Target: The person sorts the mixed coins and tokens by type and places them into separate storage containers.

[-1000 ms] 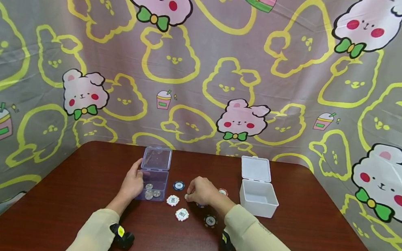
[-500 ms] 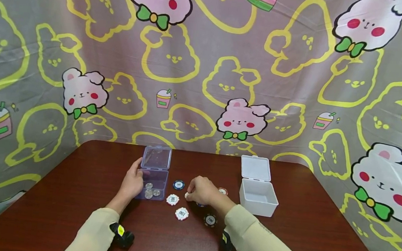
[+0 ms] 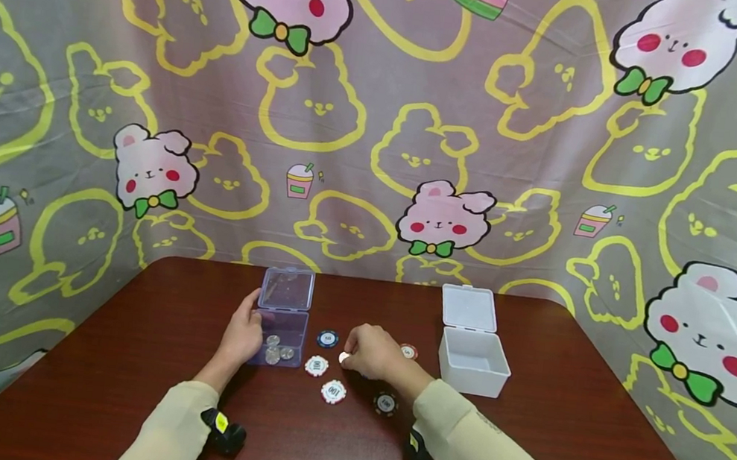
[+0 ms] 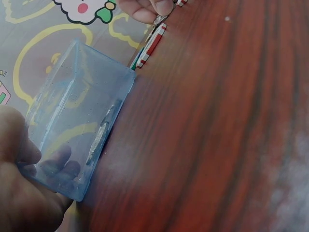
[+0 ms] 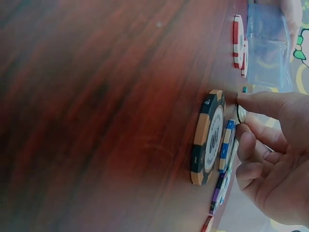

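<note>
In the head view my left hand grips the left wall of a clear bluish plastic box, whose lid stands raised at the back. Several silver coins lie inside it near the front. The left wrist view has the hand at the box's end, fingertips seen through the plastic. Right of the box, my right hand pinches a coin between thumb and fingertips, close over the table. A black-and-orange poker chip and a blue-and-white chip lie near these fingers in the right wrist view.
A white plastic box with its lid up stands at the right. Between the boxes lie a blue chip, two white-and-red chips, the nearer chip marked 100, and a red-edged chip behind the right hand. A patterned cloth hangs beyond the table.
My right hand has shifted slightly and now covers a blue chip that showed beneath it before. The pinched coin has tilted and looks brighter. The left hand and its box have stayed put.
</note>
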`<action>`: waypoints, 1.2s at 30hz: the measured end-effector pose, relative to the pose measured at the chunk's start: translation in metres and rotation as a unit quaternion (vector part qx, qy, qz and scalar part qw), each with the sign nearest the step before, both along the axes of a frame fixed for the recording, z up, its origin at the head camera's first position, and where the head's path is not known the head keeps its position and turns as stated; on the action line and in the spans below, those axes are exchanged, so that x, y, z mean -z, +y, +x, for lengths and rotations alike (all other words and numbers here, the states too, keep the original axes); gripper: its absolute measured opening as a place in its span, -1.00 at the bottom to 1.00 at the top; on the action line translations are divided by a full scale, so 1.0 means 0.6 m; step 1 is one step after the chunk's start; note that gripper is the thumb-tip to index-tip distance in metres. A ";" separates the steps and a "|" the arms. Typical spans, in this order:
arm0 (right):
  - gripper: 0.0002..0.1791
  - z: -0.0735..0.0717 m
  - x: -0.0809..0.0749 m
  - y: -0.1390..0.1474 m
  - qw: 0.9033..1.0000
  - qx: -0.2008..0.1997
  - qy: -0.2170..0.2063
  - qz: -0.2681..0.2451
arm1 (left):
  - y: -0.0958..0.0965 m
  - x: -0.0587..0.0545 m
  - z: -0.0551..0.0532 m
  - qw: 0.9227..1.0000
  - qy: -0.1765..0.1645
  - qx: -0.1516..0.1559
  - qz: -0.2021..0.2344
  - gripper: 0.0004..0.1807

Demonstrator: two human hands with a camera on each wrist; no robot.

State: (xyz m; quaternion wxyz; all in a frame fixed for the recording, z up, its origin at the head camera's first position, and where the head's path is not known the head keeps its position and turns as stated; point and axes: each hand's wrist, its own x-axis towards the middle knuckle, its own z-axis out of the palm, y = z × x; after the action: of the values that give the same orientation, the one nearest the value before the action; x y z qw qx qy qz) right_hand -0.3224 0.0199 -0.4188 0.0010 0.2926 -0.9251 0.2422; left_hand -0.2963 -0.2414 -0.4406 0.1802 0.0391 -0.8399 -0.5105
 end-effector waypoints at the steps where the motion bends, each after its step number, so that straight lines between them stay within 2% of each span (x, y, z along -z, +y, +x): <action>1: -0.80 0.001 0.000 0.000 1.000 0.000 0.003 0.002 | 0.000 0.000 0.000 1.000 -0.001 0.001 0.001 -0.44; 6: -0.79 0.006 0.000 0.002 1.000 0.006 0.011 0.004 | -0.001 0.001 0.001 1.000 -0.008 0.005 0.006 -0.43; 25: -0.84 0.017 0.004 0.009 0.999 -0.009 0.032 -0.025 | -0.001 -0.001 0.006 1.000 0.008 0.006 0.004 -0.44; 36: -0.90 0.018 0.015 0.017 0.995 -0.038 0.004 -0.089 | -0.001 0.000 0.006 1.000 0.003 0.003 0.006 -0.44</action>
State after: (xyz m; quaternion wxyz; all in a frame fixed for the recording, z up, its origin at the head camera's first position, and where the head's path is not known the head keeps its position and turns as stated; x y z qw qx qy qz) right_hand -0.3118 0.0300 -0.4277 0.0212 0.3273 -0.8881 0.3220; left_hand -0.2927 -0.2421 -0.4406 0.1810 0.0356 -0.8361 -0.5166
